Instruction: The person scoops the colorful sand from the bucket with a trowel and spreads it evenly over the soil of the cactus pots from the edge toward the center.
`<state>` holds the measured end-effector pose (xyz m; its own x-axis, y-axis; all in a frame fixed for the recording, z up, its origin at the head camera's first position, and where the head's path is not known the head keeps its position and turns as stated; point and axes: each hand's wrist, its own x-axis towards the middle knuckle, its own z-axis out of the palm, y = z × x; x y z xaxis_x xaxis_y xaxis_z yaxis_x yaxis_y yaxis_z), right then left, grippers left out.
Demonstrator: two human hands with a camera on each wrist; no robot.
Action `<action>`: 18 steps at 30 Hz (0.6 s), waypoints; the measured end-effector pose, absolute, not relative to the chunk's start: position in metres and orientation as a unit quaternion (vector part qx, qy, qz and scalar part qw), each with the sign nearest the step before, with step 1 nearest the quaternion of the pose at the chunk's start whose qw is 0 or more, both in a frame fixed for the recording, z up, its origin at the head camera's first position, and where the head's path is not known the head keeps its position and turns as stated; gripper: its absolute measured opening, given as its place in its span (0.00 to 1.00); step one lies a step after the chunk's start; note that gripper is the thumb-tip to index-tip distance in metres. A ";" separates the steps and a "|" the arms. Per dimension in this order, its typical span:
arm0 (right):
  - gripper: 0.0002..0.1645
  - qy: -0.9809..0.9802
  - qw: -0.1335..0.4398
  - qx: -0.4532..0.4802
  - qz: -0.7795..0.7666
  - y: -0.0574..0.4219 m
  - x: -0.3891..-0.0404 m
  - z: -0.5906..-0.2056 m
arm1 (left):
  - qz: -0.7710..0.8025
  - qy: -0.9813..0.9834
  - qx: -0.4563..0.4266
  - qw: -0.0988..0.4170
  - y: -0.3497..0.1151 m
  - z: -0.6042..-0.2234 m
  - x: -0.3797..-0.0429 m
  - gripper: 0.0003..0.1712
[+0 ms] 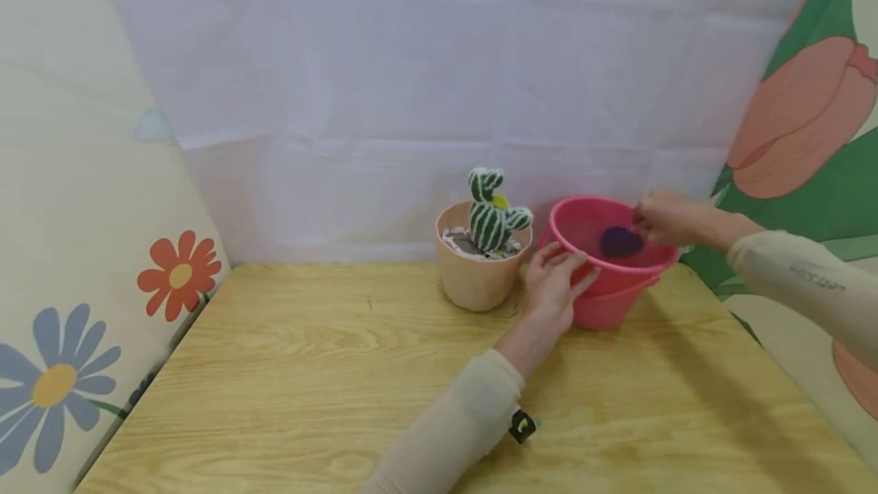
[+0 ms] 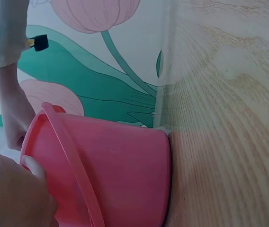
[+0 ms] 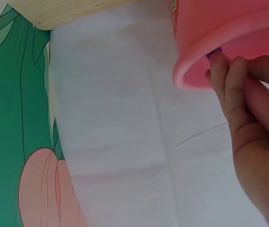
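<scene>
A pink bucket (image 1: pixel 610 303) stands on the table beside a peach flowerpot (image 1: pixel 476 280) with a crocheted green-and-white cactus (image 1: pixel 490 227). My left hand (image 1: pixel 552 284) rests against the bucket's near left side, its spread fingers right at the rim. In the left wrist view, a digit of that hand lies on the outer wall near the rim. My right hand (image 1: pixel 661 218) is over the bucket's right rim, fingers bent and pinched together. At its fingertips is a dark purple, rounded thing (image 1: pixel 620 242), down inside the bucket; a bit of it (image 3: pixel 213 52) shows in the right wrist view.
The wood-grain table (image 1: pixel 309 372) ends at a white cloth backdrop (image 1: pixel 384 97). Flower-printed sheets flank it left and right. A small black tag (image 1: pixel 522 426) shows by the left sleeve. The bucket's pink handle (image 2: pixel 73 156) hangs down along its wall.
</scene>
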<state>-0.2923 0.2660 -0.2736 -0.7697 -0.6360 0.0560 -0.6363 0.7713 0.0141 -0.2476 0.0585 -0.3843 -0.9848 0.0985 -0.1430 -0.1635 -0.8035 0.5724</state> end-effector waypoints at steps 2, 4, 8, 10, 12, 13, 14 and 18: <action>0.10 -0.942 0.027 0.336 0.002 0.267 -0.292 -0.274 | 0.948 0.306 -0.051 0.068 0.060 -0.383 -0.247 0.24; 0.09 -0.945 0.005 0.326 0.005 0.266 -0.291 -0.273 | 0.949 0.306 -0.049 0.067 0.062 -0.383 -0.248 0.23; 0.11 -0.954 -0.068 0.292 0.026 0.264 -0.284 -0.264 | 0.950 0.302 -0.046 0.065 0.064 -0.381 -0.248 0.22; 0.13 -0.957 -0.111 0.263 0.047 0.263 -0.280 -0.259 | 0.950 0.301 -0.046 0.066 0.064 -0.381 -0.248 0.22; 0.14 -0.959 -0.139 0.239 0.066 0.262 -0.276 -0.254 | 0.950 0.302 -0.045 0.067 0.064 -0.382 -0.249 0.22; 0.14 -0.959 -0.151 0.230 0.075 0.262 -0.275 -0.252 | 0.950 0.302 -0.046 0.067 0.064 -0.382 -0.249 0.22; 0.13 -0.958 -0.161 0.222 0.081 0.261 -0.273 -0.249 | 0.950 0.303 -0.046 0.068 0.064 -0.382 -0.249 0.22; 0.10 -0.957 -0.165 0.220 0.095 0.257 -0.270 -0.238 | 0.950 0.302 -0.040 0.064 0.064 -0.383 -0.251 0.23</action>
<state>-0.2699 0.2570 -0.2380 -0.8489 -0.4521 -0.2738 -0.3896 0.8853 -0.2540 -0.2509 0.0644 -0.3826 -0.9886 0.0969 -0.1150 -0.1455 -0.8091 0.5694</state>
